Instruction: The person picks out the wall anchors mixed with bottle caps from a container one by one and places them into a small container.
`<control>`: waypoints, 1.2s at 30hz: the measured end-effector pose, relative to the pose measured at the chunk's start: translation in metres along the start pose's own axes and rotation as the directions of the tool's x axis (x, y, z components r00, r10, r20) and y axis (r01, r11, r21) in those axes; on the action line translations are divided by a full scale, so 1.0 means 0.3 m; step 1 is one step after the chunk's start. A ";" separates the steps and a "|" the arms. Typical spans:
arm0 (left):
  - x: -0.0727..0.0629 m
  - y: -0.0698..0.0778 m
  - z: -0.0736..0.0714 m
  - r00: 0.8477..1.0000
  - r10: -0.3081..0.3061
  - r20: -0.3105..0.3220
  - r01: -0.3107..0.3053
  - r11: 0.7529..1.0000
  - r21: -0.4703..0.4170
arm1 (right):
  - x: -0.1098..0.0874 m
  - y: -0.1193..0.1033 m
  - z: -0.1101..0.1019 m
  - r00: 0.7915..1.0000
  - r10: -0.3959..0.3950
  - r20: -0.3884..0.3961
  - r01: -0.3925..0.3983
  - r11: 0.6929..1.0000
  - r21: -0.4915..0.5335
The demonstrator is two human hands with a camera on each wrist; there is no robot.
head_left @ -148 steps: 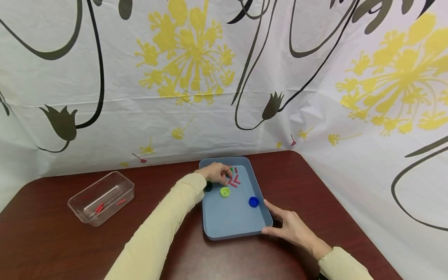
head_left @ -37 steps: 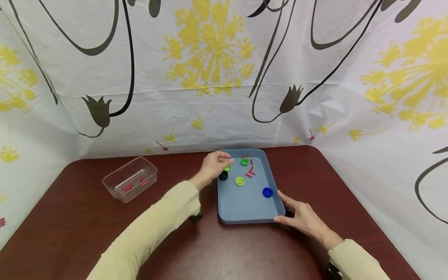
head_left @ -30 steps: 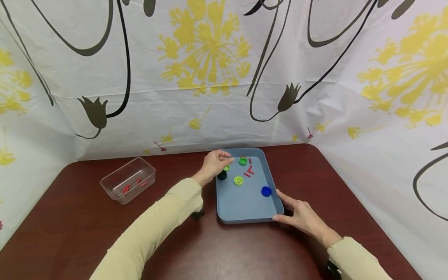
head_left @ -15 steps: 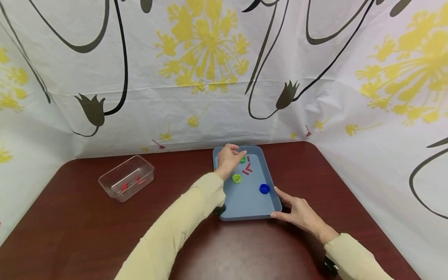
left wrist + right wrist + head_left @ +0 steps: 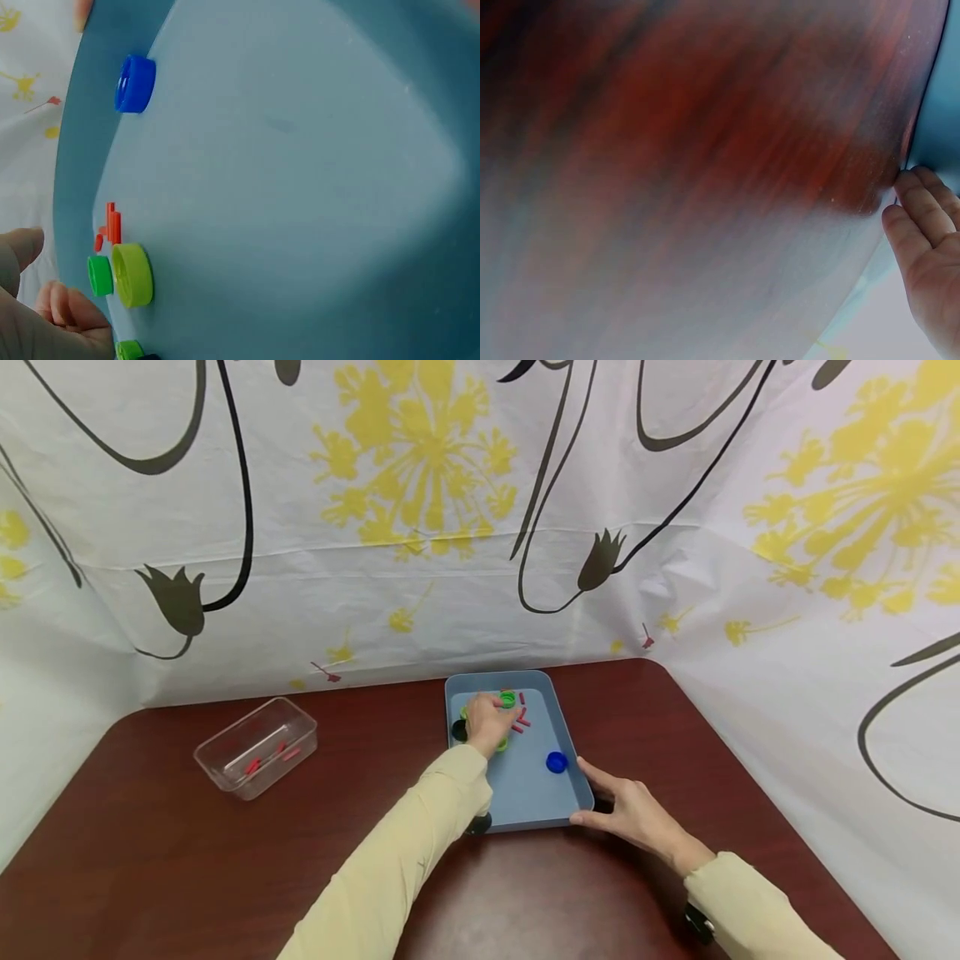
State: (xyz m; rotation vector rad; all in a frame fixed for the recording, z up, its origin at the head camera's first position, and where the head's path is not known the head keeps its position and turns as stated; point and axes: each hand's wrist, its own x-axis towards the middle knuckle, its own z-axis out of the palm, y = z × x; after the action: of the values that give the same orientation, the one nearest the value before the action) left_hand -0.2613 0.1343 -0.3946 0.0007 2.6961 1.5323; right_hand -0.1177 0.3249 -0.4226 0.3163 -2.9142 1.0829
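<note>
My left hand (image 5: 489,724) is over the far part of a blue-grey tray (image 5: 532,802), with its thumb close to several small red sticks (image 5: 525,722). In the left wrist view its thumb and bent fingers stand apart, with nothing between them. Around the hand sit a green cap (image 5: 507,699), a yellow-green cap (image 5: 133,275), a black cap (image 5: 459,730) and another light green cap (image 5: 129,349), partly hidden. My right hand (image 5: 637,814) spans the tray's near right corner, its straight fingertips touching the outer wall.
A blue cap (image 5: 557,762) lies inside the tray by the right wall. To the left, a clear plastic box (image 5: 213,760) holds several red sticks (image 5: 253,766) on the dark wooden table (image 5: 187,860). A patterned white cloth (image 5: 420,635) hangs behind and at the sides.
My left hand has moved from above the black cap rightward and down to the red sticks. Compared with the oldest frame, one stick fewer lies in the tray and one more in the box.
</note>
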 end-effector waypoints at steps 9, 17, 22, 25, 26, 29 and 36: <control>-0.001 0.007 0.037 0.999 -0.024 0.027 0.019 0.988 0.156 | 0.007 0.005 -0.013 1.000 -0.008 0.012 0.008 1.000 0.014; 0.005 0.003 0.052 0.998 -0.058 0.010 0.050 0.930 0.363 | 0.025 0.000 -0.017 1.000 -0.017 0.016 0.016 0.999 0.031; 0.014 0.001 0.073 0.998 -0.054 -0.022 0.058 0.890 0.451 | 0.029 -0.002 -0.016 1.000 -0.024 0.015 0.024 1.000 0.018; 0.019 -0.004 0.087 0.998 -0.054 -0.028 0.061 0.879 0.474 | 0.028 -0.003 -0.015 1.000 -0.023 0.012 0.023 1.000 0.012; 0.019 -0.005 0.090 0.998 -0.058 -0.026 0.063 0.876 0.479 | 0.027 -0.004 -0.015 1.000 -0.021 0.012 0.021 1.000 0.009; 0.017 -0.008 0.100 0.998 -0.064 -0.028 0.070 0.868 0.492 | 0.022 -0.007 -0.014 1.000 -0.008 0.008 0.008 1.000 0.009; 0.008 -0.008 0.119 0.995 -0.095 -0.013 0.088 0.848 0.523 | -0.005 -0.004 -0.001 1.000 0.015 0.010 -0.015 1.000 0.012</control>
State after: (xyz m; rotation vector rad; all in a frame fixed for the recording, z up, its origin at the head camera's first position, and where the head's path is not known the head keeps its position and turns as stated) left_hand -0.2623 0.1637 -0.4151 -0.0988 2.9550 0.7243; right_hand -0.1160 0.3246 -0.4218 0.3006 -2.9241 1.1049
